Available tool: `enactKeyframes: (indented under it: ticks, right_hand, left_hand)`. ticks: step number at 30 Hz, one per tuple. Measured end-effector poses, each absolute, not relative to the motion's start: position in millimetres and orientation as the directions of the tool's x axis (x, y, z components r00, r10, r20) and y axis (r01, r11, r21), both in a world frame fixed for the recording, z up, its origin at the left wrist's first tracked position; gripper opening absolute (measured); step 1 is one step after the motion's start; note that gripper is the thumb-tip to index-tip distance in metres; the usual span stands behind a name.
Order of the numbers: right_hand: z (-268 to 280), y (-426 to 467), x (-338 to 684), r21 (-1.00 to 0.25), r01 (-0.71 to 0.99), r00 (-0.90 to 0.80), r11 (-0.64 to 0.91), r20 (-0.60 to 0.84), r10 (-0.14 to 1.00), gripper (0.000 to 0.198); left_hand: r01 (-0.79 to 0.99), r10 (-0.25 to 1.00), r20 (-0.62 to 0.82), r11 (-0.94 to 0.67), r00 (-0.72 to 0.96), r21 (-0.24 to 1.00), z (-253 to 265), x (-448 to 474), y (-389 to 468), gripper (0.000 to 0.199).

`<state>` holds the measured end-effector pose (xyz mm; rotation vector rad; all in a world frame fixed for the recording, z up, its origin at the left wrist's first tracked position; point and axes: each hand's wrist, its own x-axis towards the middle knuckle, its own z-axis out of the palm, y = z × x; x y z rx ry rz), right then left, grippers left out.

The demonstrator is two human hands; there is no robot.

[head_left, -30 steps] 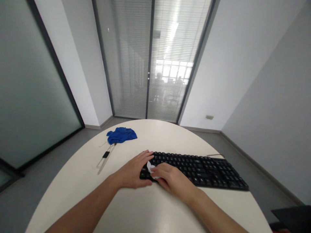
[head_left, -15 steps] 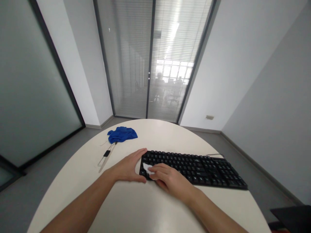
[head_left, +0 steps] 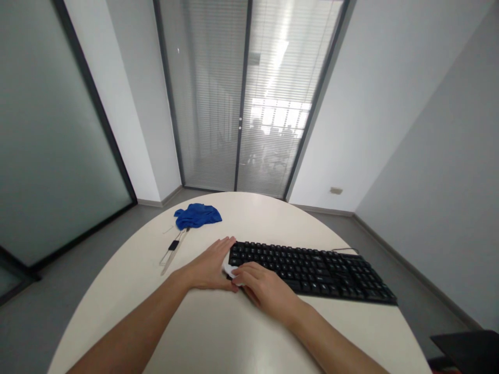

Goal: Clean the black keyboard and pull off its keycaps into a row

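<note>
A black keyboard (head_left: 307, 267) lies flat across the table, its keys facing up. My left hand (head_left: 210, 266) grips the keyboard's left end, with fingers at the back corner and the thumb at the front corner. Pinched in the fingers of my right hand (head_left: 263, 285) is a small white wipe (head_left: 230, 270), pressed at the keyboard's lower left keys beside my left palm. Part of the wipe is hidden under the right fingers.
Left of the keyboard lie a blue cloth (head_left: 198, 215), a thin pale stick-like tool (head_left: 171, 259) and a small black item with a wire loop (head_left: 173, 245). The round white table (head_left: 206, 332) curves away on both sides. A dark object (head_left: 468, 348) stands beyond its right edge.
My right hand has slid the wipe slightly left, from over the keys to the keyboard's left edge against my left palm. The left hand stays at the keyboard's end.
</note>
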<state>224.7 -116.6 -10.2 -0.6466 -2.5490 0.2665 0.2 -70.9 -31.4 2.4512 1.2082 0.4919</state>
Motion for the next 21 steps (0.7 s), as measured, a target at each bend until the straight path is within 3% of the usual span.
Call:
enactKeyframes:
  ticks: [5, 11, 18, 21]
  right_hand:
    - [-6.5, -115.1, 239.3, -0.267, 0.426, -0.781, 0.864, 0.374, 0.501, 0.027]
    - [-1.0, -105.1, 263.1, -0.276, 0.479, -0.682, 0.834, 0.48, 0.551, 0.032]
    - [9.1, -103.6, 266.2, -0.299, 0.485, -0.754, 0.822, 0.333, 0.567, 0.034]
    - [6.8, -105.6, 264.4, -0.295, 0.498, -0.743, 0.815, 0.34, 0.577, 0.033]
  left_hand:
    - [0.683, 0.785, 0.165, -0.605, 0.597, 0.41, -30.8, -1.6, -71.3, 0.121]
    - [0.655, 0.766, 0.165, -0.623, 0.621, 0.427, -31.2, -3.9, -69.5, 0.114]
    - [0.665, 0.783, 0.169, -0.604, 0.599, 0.44, -31.9, -2.9, -71.0, 0.109]
    - [0.665, 0.784, 0.16, -0.599, 0.6, 0.446, -29.4, -2.3, -72.9, 0.111]
